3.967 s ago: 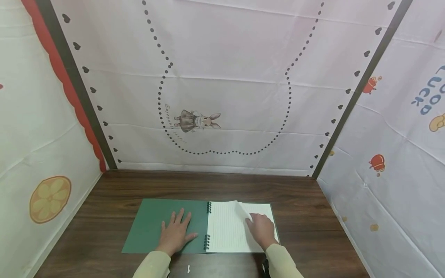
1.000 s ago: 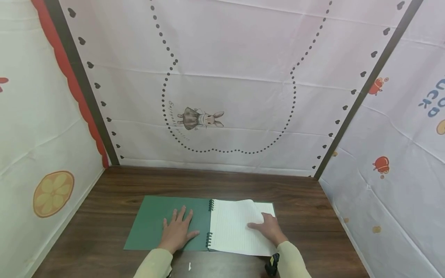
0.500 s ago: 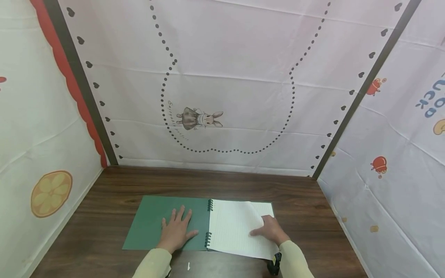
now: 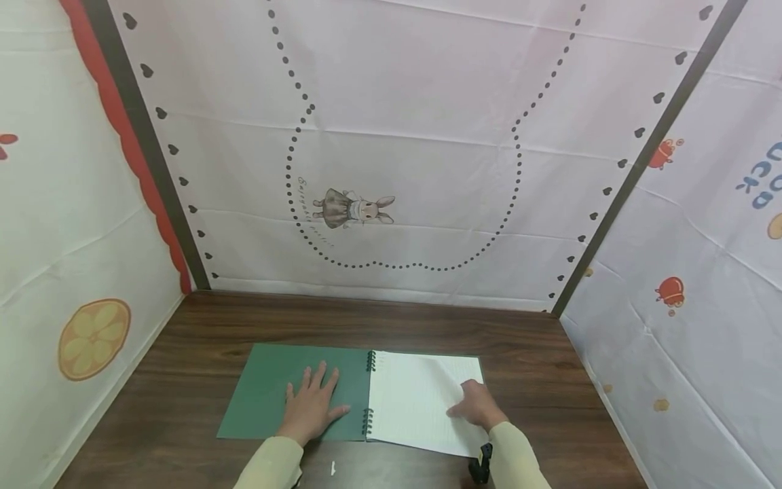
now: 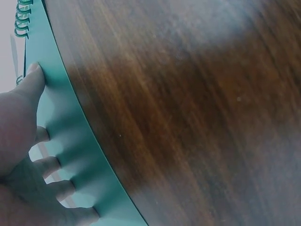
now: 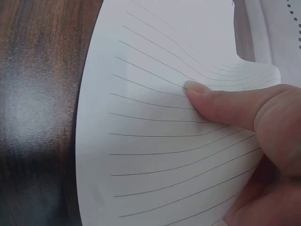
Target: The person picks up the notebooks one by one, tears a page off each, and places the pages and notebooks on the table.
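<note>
A spiral notebook lies spread on the table, its green cover (image 4: 259, 401) to the left and white lined pages to the right of the black coil binding (image 4: 370, 361). My left hand (image 4: 308, 407) rests palm down on the cover with fingers spread. In the left wrist view its fingertips (image 5: 66, 188) touch the green surface. My right hand (image 4: 479, 405) grips the right side of the top page (image 4: 409, 401). The right wrist view shows the thumb (image 6: 211, 99) over the lined sheet (image 6: 150, 165), which bends there; the other fingers are mostly hidden under it.
The dark wood table (image 4: 519, 353) surrounds the notebook. A small white scrap (image 4: 332, 468) lies near its front edge. A black device (image 4: 480, 464) sits at my right wrist. Printed white cloth walls (image 4: 391, 170) stand behind and on both sides.
The top page's curled far right part has come down and lies flatter over the sheets below. My right hand has shifted slightly right with the page. The left hand stays on the cover.
</note>
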### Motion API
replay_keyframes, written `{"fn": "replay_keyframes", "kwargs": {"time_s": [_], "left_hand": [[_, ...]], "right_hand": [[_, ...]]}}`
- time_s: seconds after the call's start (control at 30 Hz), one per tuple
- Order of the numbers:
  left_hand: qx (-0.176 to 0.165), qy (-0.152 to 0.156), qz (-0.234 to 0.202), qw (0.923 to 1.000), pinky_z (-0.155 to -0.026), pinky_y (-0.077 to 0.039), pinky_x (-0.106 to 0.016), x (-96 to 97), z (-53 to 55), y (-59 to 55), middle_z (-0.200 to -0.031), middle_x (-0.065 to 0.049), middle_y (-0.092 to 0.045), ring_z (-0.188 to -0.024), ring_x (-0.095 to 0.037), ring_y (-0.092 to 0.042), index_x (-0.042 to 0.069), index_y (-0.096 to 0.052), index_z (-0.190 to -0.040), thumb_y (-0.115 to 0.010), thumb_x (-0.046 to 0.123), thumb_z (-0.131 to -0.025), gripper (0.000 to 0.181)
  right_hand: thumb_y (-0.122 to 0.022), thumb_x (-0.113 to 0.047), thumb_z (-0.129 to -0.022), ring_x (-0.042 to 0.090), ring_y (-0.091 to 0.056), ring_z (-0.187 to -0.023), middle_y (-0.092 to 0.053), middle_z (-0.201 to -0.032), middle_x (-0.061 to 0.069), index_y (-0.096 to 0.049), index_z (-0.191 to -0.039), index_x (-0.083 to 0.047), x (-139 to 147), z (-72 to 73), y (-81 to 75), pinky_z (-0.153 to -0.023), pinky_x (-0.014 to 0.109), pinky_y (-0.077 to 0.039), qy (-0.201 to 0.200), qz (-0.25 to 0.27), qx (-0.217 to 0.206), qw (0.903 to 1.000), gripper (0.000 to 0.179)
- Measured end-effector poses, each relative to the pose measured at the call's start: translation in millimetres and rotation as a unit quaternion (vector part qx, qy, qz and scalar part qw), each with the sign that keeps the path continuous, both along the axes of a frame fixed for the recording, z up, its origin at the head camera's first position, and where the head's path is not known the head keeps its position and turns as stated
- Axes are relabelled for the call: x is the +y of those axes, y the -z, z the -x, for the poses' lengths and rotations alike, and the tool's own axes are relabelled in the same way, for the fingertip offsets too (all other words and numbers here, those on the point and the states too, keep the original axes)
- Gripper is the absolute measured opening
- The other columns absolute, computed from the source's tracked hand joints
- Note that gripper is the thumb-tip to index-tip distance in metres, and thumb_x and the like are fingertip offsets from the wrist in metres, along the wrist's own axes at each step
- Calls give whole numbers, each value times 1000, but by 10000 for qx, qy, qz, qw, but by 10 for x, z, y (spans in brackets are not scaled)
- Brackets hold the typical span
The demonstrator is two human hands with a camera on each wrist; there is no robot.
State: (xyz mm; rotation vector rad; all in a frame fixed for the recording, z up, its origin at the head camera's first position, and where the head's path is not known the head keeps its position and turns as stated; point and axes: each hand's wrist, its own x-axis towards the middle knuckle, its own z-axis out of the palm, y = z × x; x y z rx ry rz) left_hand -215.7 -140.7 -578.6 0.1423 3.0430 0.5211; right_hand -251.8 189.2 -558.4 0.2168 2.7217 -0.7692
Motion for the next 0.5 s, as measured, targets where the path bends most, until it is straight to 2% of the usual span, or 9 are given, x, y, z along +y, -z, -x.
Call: {"fn": "replay_keyframes", "kwargs": {"time_s": [0.23, 0.5], "left_hand": [[-6, -3, 18, 10000, -104, -20, -77, 7, 6, 8, -157, -20, -29, -142, -49, -24, 12, -43, -146, -66, 52, -85, 76], [27, -3, 53, 10000, -104, -22, -77, 8, 0, 8, -156, -20, -30, -142, -50, -25, 12, -44, -145, -67, 51, -85, 75]], "right_hand": [[-84, -9, -70, 35, -63, -99, -64, -111, 24, -58, -118, 8, -2, 7, -51, -90, 52, -51, -21, -176, -147, 9997, 56], [-84, -7, -71, 34, -63, -98, -64, -111, 24, -58, -117, 8, 10, 38, -29, -90, 53, -50, -19, -141, -205, 9997, 56]]}}
